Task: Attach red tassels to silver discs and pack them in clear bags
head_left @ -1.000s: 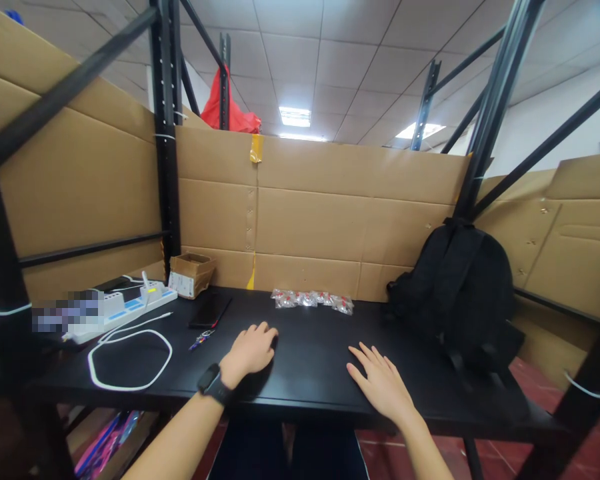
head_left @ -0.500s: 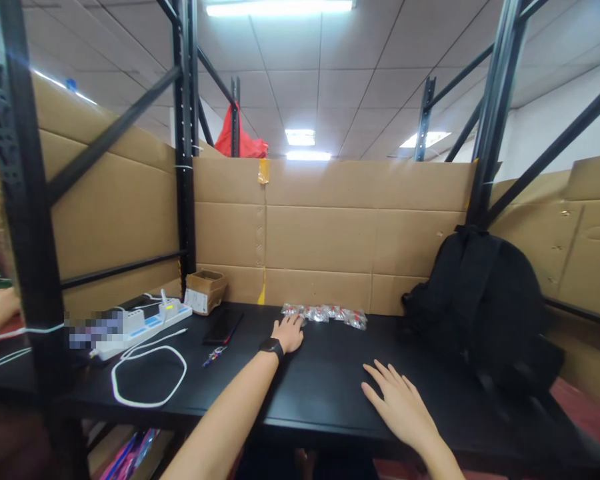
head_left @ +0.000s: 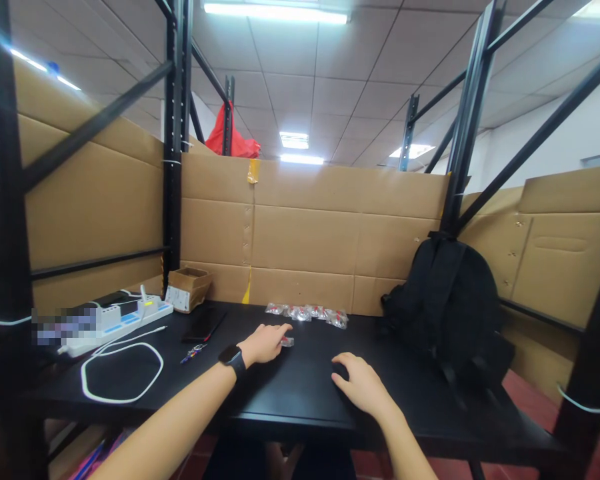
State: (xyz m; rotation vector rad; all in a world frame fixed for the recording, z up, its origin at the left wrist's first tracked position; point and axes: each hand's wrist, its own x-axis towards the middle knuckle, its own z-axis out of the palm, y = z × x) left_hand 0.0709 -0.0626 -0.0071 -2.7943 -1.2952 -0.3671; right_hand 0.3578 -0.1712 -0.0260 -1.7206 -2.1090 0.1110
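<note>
My left hand [head_left: 264, 344], with a dark watch on its wrist, is above the black tabletop left of centre. A small clear plastic packet [head_left: 287, 342] sticks out from under its fingers, which are closed on it; one finger points forward. What is inside that packet is too small to tell. Beyond the hand, a row of similar shiny packets [head_left: 307, 313] with reddish marks lies near the cardboard wall. My right hand [head_left: 364, 385] is at the right, low over the table, its thumb and curled fingers apart with nothing visible between them.
A black backpack [head_left: 455, 300] stands at the right. To the left lie a white power strip [head_left: 125, 325], a looped white cable [head_left: 85, 387], a dark phone-like slab [head_left: 203, 325] and a small colourful keychain [head_left: 193, 353]. A small cardboard box [head_left: 187, 290] sits behind them.
My left hand has drawn back from the row of packets toward me, bringing one packet along. My right hand's fingers have curled. The camera view has turned slightly right.
</note>
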